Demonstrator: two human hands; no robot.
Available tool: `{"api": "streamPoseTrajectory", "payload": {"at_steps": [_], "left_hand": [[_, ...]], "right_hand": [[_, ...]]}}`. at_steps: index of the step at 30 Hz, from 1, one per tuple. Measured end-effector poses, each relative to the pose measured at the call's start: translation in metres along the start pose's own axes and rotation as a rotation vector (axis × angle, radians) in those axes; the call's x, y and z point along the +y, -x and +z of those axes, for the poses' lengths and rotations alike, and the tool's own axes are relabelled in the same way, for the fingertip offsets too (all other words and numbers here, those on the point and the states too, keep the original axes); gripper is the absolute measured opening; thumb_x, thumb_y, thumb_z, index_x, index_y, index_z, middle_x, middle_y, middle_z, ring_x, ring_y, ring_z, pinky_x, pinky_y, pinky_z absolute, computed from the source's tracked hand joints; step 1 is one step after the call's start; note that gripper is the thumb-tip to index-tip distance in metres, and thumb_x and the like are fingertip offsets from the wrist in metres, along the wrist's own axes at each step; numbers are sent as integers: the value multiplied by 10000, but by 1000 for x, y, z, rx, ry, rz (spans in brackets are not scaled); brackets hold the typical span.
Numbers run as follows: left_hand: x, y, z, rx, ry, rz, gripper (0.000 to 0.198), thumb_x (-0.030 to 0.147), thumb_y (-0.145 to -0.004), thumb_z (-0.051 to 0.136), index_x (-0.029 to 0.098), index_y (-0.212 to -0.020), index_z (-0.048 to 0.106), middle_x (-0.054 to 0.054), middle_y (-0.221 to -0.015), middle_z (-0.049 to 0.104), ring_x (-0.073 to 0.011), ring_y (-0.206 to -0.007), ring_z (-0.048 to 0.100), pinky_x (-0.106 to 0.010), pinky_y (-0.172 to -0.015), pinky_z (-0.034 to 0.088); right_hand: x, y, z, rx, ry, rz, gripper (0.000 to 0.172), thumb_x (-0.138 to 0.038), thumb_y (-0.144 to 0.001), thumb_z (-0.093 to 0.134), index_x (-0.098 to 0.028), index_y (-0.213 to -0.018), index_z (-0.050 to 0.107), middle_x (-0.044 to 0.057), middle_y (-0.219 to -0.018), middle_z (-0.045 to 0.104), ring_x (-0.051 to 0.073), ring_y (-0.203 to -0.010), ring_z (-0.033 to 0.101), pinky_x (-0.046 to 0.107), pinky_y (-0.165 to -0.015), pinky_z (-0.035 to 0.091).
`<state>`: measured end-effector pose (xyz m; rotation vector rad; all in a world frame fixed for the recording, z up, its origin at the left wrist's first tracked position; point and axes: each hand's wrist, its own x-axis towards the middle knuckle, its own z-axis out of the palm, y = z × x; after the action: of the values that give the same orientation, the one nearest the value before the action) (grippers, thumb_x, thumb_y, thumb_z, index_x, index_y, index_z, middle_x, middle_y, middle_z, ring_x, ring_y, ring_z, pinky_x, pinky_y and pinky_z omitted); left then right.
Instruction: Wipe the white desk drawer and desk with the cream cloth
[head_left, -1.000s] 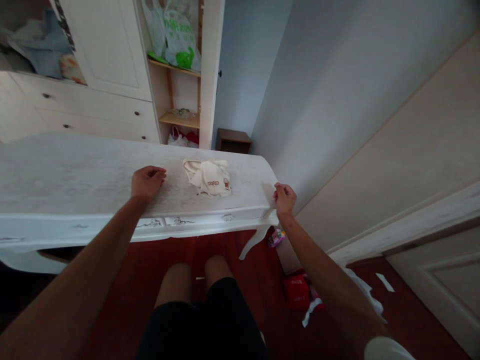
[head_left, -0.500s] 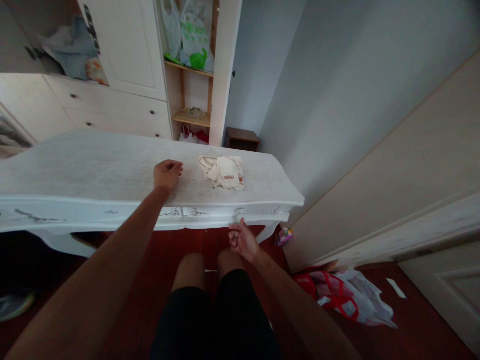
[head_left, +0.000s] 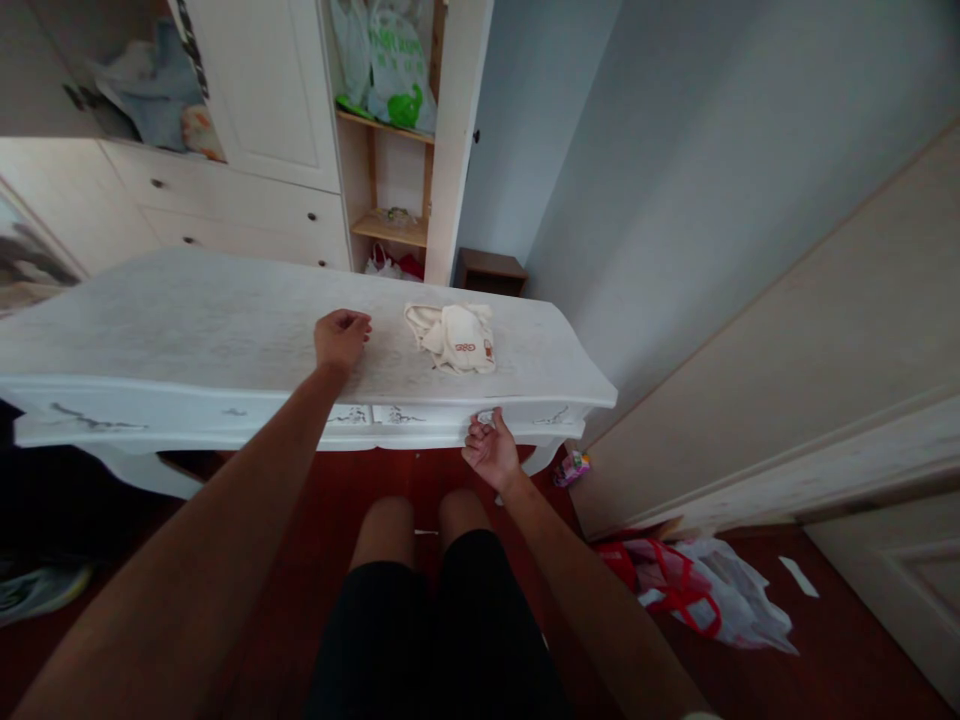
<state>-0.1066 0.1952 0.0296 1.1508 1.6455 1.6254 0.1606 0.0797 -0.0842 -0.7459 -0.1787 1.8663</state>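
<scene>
A white desk [head_left: 202, 320] with a worn top stretches across in front of me. My left hand [head_left: 342, 338] rests on it, fingers curled in loosely, and nothing shows in them. To its right lies a crumpled cream cloth bag [head_left: 459, 340] with reddish-brown print, apart from both hands. At the desk's front, my right hand [head_left: 491, 452] has its thumb and fingers pinched around the ornate knob [head_left: 486, 416] of the right-hand drawer [head_left: 431, 413]. That drawer looks closed, its front level with the neighbouring one.
Behind the desk stands a white cabinet [head_left: 277, 110] with open shelves holding plastic bags [head_left: 401, 75]. A wall [head_left: 600, 230] rises on the right. Red-handled bags [head_left: 690, 590] lie on the floor, near a small pink box [head_left: 572, 468]. My knees [head_left: 386, 530] are below the desk edge.
My right hand has risen from just under the drawer knob and closed its fingers on it. The left hand stays on the desktop. The view has shifted slightly.
</scene>
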Motion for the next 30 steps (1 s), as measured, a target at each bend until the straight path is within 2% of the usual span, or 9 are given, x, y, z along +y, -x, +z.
{"api": "streamPoseTrajectory", "payload": {"at_steps": [9, 16, 24, 30], "left_hand": [[0, -1, 0, 23, -5, -4, 90, 246, -711, 626, 175, -753, 661, -40, -696, 670, -148, -625, 600, -229, -541, 461], [0, -5, 0, 47, 32, -7, 60, 206, -715, 622, 159, -731, 656, -14, -642, 624, -121, -562, 558, -201, -491, 412], [1, -10, 2, 87, 79, -39, 42, 138, -754, 601, 145, -742, 641, 0, -613, 584, -115, -522, 527, -208, -474, 396], [4, -8, 2, 93, 65, -50, 70, 123, -779, 607, 154, -720, 629, -6, -635, 591, -114, -534, 529, -215, -480, 399]], "right_hand": [[-13, 0, -8, -73, -17, 32, 327, -461, -1040, 576, -174, -900, 644, -32, -643, 601, 69, -461, 416, 183, -415, 295], [-15, -2, -13, -125, -20, 74, 317, -458, -987, 684, -164, -885, 624, -68, -564, 531, 64, -468, 454, 166, -425, 325], [-7, 19, -11, -118, -81, 101, 383, -492, -1055, 557, -152, -894, 628, -74, -549, 497, 71, -470, 428, 192, -473, 345], [8, 47, -10, -132, -125, 74, 346, -468, -1054, 566, -174, -880, 613, -87, -546, 425, 81, -473, 373, 208, -498, 343]]}}
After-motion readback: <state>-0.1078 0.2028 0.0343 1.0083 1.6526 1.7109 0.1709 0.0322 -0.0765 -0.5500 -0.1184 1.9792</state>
